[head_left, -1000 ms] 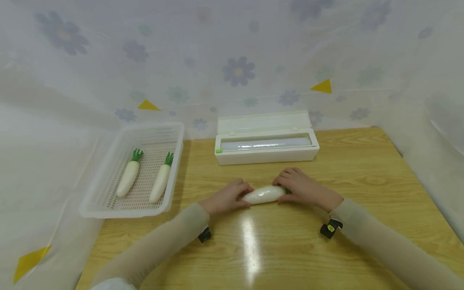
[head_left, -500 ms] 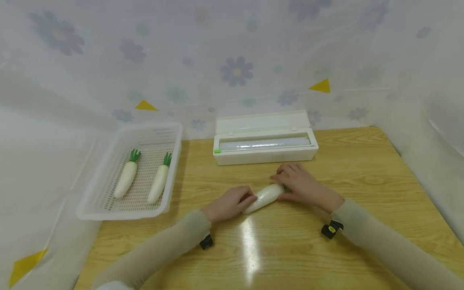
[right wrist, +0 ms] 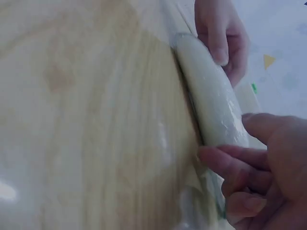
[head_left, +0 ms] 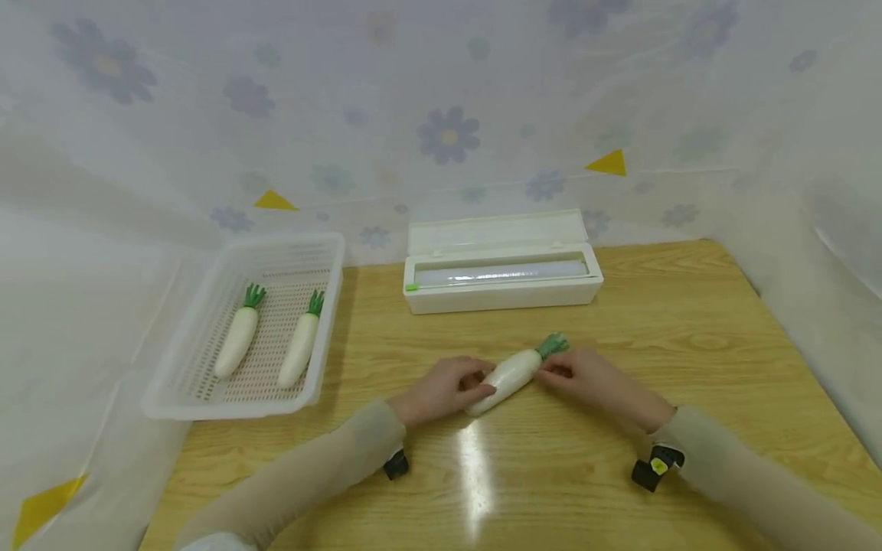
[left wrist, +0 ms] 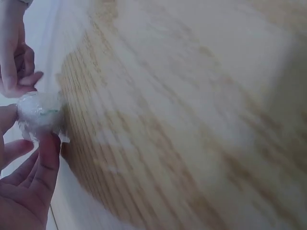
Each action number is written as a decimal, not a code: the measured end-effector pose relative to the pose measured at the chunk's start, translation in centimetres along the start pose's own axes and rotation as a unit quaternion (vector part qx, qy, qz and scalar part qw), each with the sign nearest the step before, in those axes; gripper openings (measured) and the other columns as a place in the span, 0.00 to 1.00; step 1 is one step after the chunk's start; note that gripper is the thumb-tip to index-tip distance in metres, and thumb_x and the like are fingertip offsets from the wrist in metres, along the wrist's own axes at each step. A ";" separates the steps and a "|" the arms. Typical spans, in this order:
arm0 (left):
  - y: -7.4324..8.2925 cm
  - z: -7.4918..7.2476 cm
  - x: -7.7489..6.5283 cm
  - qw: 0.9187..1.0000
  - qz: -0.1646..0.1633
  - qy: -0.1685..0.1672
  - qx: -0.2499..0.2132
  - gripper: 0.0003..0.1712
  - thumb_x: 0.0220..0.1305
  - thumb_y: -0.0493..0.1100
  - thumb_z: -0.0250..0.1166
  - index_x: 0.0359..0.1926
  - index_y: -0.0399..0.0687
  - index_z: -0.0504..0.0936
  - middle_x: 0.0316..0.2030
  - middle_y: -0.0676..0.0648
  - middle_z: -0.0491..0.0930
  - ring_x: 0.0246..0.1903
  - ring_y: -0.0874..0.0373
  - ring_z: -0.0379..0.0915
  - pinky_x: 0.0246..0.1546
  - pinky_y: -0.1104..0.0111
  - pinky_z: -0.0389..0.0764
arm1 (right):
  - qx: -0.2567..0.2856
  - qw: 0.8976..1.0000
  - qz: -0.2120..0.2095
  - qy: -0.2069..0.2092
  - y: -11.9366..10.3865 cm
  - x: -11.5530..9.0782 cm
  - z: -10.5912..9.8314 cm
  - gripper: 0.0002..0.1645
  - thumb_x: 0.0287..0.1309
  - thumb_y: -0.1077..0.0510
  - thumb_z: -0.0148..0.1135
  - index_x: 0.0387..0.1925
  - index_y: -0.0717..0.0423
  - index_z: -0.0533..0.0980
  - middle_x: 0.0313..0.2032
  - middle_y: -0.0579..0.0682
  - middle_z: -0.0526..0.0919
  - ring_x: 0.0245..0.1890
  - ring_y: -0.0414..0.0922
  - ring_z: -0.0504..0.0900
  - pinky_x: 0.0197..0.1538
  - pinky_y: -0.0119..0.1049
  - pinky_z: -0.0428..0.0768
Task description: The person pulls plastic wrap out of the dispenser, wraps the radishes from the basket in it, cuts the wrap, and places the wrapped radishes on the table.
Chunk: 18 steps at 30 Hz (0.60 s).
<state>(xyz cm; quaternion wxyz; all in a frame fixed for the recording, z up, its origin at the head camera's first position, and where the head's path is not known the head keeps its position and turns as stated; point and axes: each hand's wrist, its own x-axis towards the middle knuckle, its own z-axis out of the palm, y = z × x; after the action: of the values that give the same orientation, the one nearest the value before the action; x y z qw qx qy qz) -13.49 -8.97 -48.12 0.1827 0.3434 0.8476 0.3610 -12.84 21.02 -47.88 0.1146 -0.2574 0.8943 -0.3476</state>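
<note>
A white radish [head_left: 513, 375] with green leaves, glossy under clear plastic film, lies slantwise on the table in the head view. My left hand [head_left: 448, 389] holds its root end between thumb and fingers; the left wrist view shows the crinkled film over that tip [left wrist: 43, 112]. Beside the leafy end is my right hand [head_left: 586, 381], its thumb and forefinger on either side of the radish body in the right wrist view. The green leaves [head_left: 553, 345] show past the right fingers, with loose film [right wrist: 192, 206] around them.
Behind the hands stands a white film dispenser box [head_left: 506, 297], lid raised, a roll of cling film [head_left: 503, 273] inside. To the left, a white plastic basket [head_left: 324, 360] contains two more radishes [head_left: 236, 342]. A flower-patterned sheet [head_left: 448, 176] hangs behind the table.
The radish has turned, its root end swinging nearer me and its leafy end away. My right hand has shifted down off the leaves, which now show. My left hand stays on the root end.
</note>
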 end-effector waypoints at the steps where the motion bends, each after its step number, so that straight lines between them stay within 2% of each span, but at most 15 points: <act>1: 0.1 0.1 0.1 1.000 -0.003 -0.001 -0.014 0.23 0.76 0.52 0.65 0.64 0.45 0.81 0.47 0.49 0.86 0.39 0.65 0.80 0.42 0.73 0.82 | 0.006 1.000 0.011 0.003 -0.1 0.0 0.3 0.11 0.73 0.50 0.64 0.35 0.48 0.86 0.26 0.36 0.82 0.25 0.33 0.72 0.31 0.30 0.74; 6: 0.9 1.5 0.5 0.997 -0.041 -0.003 -0.065 0.19 0.69 0.55 0.71 0.52 0.50 0.80 0.40 0.57 0.84 0.35 0.69 0.78 0.38 0.74 0.81 | 0.009 0.998 0.047 0.037 -0.5 0.1 1.5 0.18 0.73 0.44 0.63 0.29 0.47 0.82 0.23 0.37 0.79 0.24 0.34 0.71 0.29 0.30 0.72; 11: 2.0 2.8 0.7 0.993 -0.065 0.010 -0.095 0.21 0.65 0.56 0.74 0.45 0.50 0.76 0.37 0.59 0.83 0.32 0.69 0.78 0.34 0.74 0.81 | 0.002 0.996 0.073 0.060 -0.8 0.3 2.1 0.21 0.71 0.38 0.63 0.30 0.47 0.81 0.22 0.38 0.78 0.24 0.36 0.72 0.28 0.31 0.71; 14: 2.4 3.5 0.7 0.993 -0.063 0.019 -0.094 0.17 0.68 0.55 0.72 0.44 0.50 0.79 0.34 0.59 0.83 0.30 0.71 0.77 0.34 0.75 0.80 | 0.007 0.994 0.086 0.062 -1.0 0.5 2.4 0.21 0.70 0.37 0.64 0.34 0.49 0.83 0.26 0.38 0.82 0.27 0.36 0.77 0.32 0.32 0.76; 18: 2.8 4.2 0.5 0.998 -0.032 0.023 -0.058 0.12 0.77 0.50 0.62 0.48 0.47 0.84 0.36 0.56 0.85 0.33 0.72 0.77 0.38 0.77 0.80 | 0.029 0.994 0.087 0.056 -1.6 0.8 2.3 0.22 0.71 0.39 0.64 0.40 0.53 0.84 0.31 0.40 0.86 0.30 0.36 0.81 0.35 0.34 0.80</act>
<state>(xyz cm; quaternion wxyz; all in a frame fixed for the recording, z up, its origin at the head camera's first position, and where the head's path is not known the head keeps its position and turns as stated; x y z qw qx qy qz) -10.20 -5.12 -48.93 0.1945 0.2969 0.8395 0.4114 -12.02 18.35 -48.51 0.1018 -0.1552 0.9080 -0.3757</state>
